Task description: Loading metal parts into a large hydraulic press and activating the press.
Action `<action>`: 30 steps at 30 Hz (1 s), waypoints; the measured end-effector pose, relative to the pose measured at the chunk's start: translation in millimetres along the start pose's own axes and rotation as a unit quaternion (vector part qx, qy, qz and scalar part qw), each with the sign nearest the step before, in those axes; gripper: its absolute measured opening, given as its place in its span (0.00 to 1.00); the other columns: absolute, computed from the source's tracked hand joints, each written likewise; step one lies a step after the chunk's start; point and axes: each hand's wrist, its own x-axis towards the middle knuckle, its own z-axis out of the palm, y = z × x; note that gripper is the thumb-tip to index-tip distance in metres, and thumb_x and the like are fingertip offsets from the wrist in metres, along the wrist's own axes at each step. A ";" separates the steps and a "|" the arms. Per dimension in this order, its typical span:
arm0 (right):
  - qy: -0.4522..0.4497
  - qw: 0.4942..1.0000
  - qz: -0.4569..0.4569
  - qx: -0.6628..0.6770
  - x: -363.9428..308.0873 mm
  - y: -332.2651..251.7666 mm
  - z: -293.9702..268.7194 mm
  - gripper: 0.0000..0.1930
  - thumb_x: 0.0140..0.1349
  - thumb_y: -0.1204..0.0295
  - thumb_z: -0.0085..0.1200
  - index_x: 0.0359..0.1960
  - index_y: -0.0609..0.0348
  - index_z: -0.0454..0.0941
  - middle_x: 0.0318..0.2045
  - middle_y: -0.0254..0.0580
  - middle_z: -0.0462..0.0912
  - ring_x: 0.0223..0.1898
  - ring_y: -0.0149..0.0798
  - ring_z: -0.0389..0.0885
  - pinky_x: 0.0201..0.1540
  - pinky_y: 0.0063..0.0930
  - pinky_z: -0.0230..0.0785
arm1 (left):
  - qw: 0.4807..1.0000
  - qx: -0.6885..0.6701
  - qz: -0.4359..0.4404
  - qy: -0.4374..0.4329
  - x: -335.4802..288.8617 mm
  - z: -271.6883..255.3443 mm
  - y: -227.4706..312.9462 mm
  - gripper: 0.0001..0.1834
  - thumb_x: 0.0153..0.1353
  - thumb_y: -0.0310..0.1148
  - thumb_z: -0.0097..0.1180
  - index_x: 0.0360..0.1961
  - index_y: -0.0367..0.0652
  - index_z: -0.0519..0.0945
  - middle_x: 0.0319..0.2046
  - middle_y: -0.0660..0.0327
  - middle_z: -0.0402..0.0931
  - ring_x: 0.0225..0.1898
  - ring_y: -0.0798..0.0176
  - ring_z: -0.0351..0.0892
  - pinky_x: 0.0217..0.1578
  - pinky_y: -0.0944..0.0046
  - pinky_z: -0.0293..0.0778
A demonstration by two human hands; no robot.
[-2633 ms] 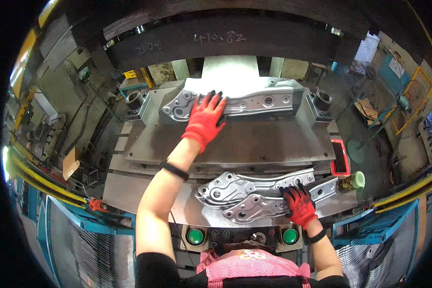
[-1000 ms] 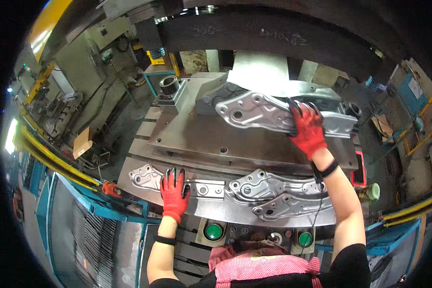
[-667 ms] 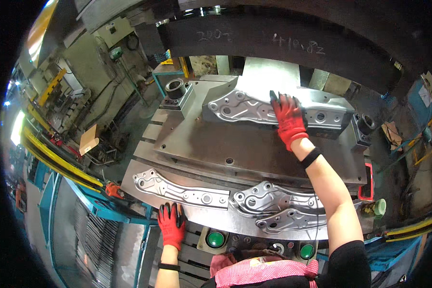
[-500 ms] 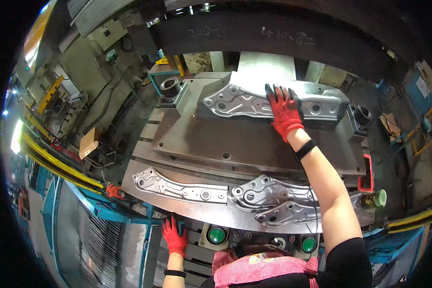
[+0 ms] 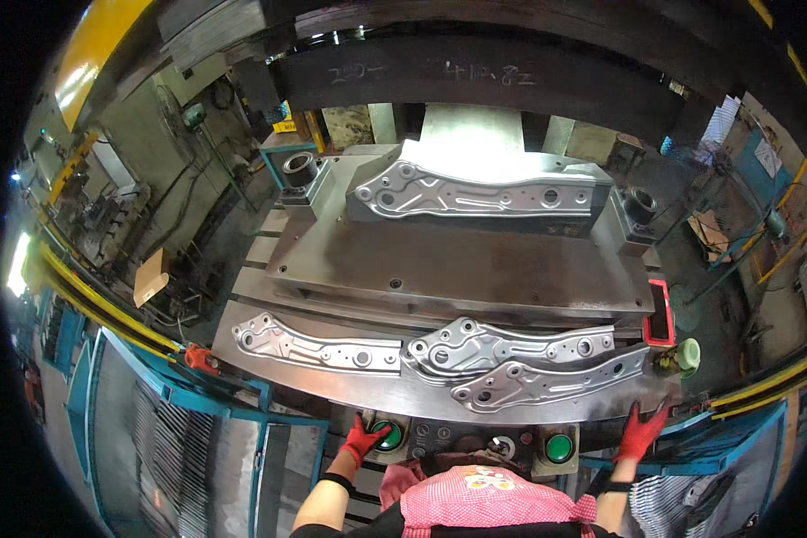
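My left hand (image 5: 364, 441), in a red glove, is open at the left edge of a round green push button (image 5: 387, 436); whether it presses the button I cannot tell. To the right of a second green button (image 5: 559, 448), my right hand (image 5: 637, 436) is held open, its gloved fingers spread and nothing in them. A long stamped metal bracket (image 5: 475, 193) lies on the raised die (image 5: 457, 255) of a press. On the front plate, one bracket (image 5: 318, 351) rests at the left, and several overlapping brackets (image 5: 547, 381) lie at the right.
The dark upper part (image 5: 475, 81) of the press spans above the die. Guide posts stand at the die's left (image 5: 299, 169) and right (image 5: 638, 206). A red-framed box (image 5: 659, 314) and a pale green cylinder (image 5: 689, 354) sit by the plate's right end. Blue frames (image 5: 260, 430) flank the front.
My right hand has left the bracket on the die and come back to the front right. My left hand has moved right, up to the left green button. The view has shifted slightly.
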 end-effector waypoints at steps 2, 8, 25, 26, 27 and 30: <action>-0.169 0.974 0.147 -0.033 -48.1 91.0 36.9 0.42 0.54 0.58 0.56 0.64 0.67 0.48 0.64 0.59 0.52 0.66 0.52 0.48 0.66 0.40 0.41 | 1.000 0.007 -0.011 -0.024 -6.0 -6.3 7.7 0.75 0.24 0.63 0.71 0.64 0.31 0.40 0.62 0.42 0.52 0.65 0.51 0.51 0.61 0.61 0.54; -0.387 0.901 0.162 0.115 -135.3 135.9 130.1 0.48 0.49 0.60 0.64 0.62 0.74 0.46 0.59 0.61 0.61 0.61 0.46 0.60 0.62 0.34 0.53 | 0.997 -0.045 0.055 -0.039 -3.3 -12.4 -6.2 0.78 0.19 0.59 0.75 0.64 0.30 0.38 0.64 0.43 0.47 0.66 0.53 0.48 0.62 0.63 0.52; -0.392 0.894 0.198 0.083 -125.2 122.2 132.5 0.51 0.42 0.60 0.66 0.62 0.73 0.47 0.58 0.59 0.63 0.61 0.48 0.62 0.60 0.31 0.57 | 0.997 0.023 0.051 0.054 31.2 8.3 -33.2 0.77 0.13 0.54 0.77 0.64 0.31 0.45 0.61 0.44 0.55 0.63 0.52 0.56 0.59 0.61 0.59; -0.389 0.894 0.201 0.102 -126.2 122.0 132.2 0.51 0.42 0.60 0.66 0.62 0.73 0.48 0.58 0.59 0.63 0.60 0.48 0.62 0.60 0.31 0.58 | 0.997 0.029 0.051 0.057 32.7 7.2 -35.5 0.77 0.13 0.54 0.77 0.64 0.31 0.45 0.61 0.44 0.56 0.63 0.53 0.57 0.59 0.61 0.60; -0.384 0.893 0.204 0.120 -127.9 122.7 131.9 0.50 0.41 0.60 0.66 0.61 0.73 0.49 0.58 0.59 0.64 0.60 0.48 0.63 0.60 0.31 0.58 | 0.996 0.035 0.052 0.059 31.8 6.6 -35.3 0.77 0.13 0.54 0.77 0.64 0.31 0.45 0.61 0.44 0.56 0.63 0.53 0.57 0.59 0.61 0.60; -0.362 0.909 0.183 0.102 -134.1 139.9 144.6 0.48 0.41 0.61 0.66 0.61 0.72 0.52 0.56 0.59 0.66 0.59 0.48 0.64 0.59 0.32 0.60 | 0.995 0.050 0.057 0.062 28.4 6.2 -26.9 0.77 0.13 0.52 0.78 0.64 0.31 0.45 0.60 0.45 0.58 0.62 0.54 0.59 0.58 0.61 0.62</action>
